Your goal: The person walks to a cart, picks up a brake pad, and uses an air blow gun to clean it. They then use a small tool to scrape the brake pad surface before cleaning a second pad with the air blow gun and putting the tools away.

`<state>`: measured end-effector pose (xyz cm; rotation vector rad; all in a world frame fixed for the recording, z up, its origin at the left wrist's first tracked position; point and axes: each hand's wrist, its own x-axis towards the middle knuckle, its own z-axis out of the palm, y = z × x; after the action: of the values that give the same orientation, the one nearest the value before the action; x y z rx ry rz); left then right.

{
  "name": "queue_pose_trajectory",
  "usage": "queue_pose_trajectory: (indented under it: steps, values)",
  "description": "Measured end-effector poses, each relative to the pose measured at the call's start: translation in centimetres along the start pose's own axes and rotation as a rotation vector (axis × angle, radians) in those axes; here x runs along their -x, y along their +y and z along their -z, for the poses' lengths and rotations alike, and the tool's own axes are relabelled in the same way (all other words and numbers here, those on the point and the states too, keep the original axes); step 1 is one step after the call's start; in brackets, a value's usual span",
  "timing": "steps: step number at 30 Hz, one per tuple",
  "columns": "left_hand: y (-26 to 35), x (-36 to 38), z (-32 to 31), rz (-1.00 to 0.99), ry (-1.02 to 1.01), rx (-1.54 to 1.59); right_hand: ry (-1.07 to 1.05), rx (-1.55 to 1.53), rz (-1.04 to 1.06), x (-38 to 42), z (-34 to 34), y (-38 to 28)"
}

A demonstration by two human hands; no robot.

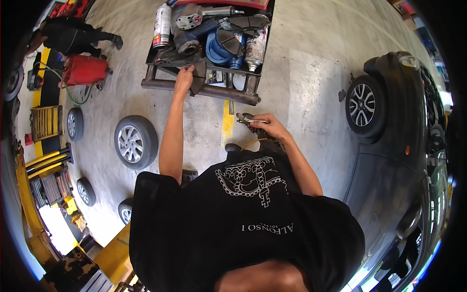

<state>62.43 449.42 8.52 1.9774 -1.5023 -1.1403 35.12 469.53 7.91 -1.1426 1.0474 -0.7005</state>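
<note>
At the front edge of the tool cart (209, 100), my left hand (184, 82) is closed on a dark flat piece (198, 78) that looks like a brake pad. Whether the fingers also touch the cart rail is hard to see. My right hand (269, 126) is wrapped round a metal air blow gun (243, 118) in front of my chest, its nozzle end pointing left. An orange hose (255, 141) runs just below that hand. Lying on the cart are an impact wrench (189, 20), a blue round item (217, 50), dark pads (229, 42) and spray cans (162, 27).
A dark car (399, 160) stands along the right side. Loose wheels (131, 141) lie on the floor to the left. Farther left are a red wheeled tank (86, 69) with a green hose and a person in dark clothes (73, 39). Yellow equipment (114, 255) stands at lower left.
</note>
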Motion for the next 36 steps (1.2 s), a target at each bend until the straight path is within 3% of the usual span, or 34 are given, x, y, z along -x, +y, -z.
queue_pose_trajectory:
  steps: [2,4,6,7,14,18,19,20,22,24,26,28,31,33,36]
  values:
    - [1.2,0.4,-0.5,-0.062,0.105,-0.080,0.020,-0.001,0.015,0.0,0.3,-0.3]
    - [5.7,3.3,-1.1,-0.238,0.516,-0.379,0.036,-0.023,-0.075,0.1,0.5,-0.6]
    - [10.3,4.7,-2.7,-0.193,0.305,-0.159,0.030,-0.023,-0.065,-0.3,0.5,-0.1]
    - [10.8,3.3,-4.4,-0.240,0.302,-0.175,0.015,-0.023,-0.050,-0.4,0.5,-0.1]
    - [13.5,-1.1,-9.3,-0.037,0.250,-0.326,-0.033,0.005,-0.090,-0.9,0.9,-0.2]
    - [12.0,-0.7,-7.8,-0.090,0.230,-0.110,-0.031,-0.014,-0.089,-1.0,1.4,0.2]
    - [11.7,0.2,-6.5,-0.074,0.080,0.154,-0.030,-0.013,-0.090,-1.1,1.5,0.3]
    - [11.0,1.3,-5.6,-0.056,-0.070,0.418,-0.041,-0.012,-0.091,-1.1,1.5,0.3]
    - [8.8,4.6,-4.6,-0.288,0.142,0.495,-0.058,-0.008,-0.095,-1.1,1.4,0.2]
    - [5.4,8.4,-3.0,-0.285,-0.130,0.989,-0.114,0.003,-0.012,-1.3,0.8,-0.1]
    - [3.5,13.7,-1.4,-0.160,-0.194,1.317,-0.188,0.032,-0.042,-2.0,0.0,0.1]
    - [-1.4,17.1,-0.4,-0.019,-0.024,1.055,-0.276,0.067,-0.082,-2.9,-1.2,-0.1]
    - [-12.2,19.8,-1.2,0.182,0.063,1.254,-0.411,0.177,-0.178,-4.7,-3.9,-0.4]
    - [-17.7,21.7,-2.5,0.200,0.108,1.377,-0.485,0.242,-0.145,-5.8,-6.2,0.1]
    - [-21.6,24.8,-4.4,0.356,0.307,1.426,-0.590,0.402,-0.061,-7.6,-9.8,2.1]
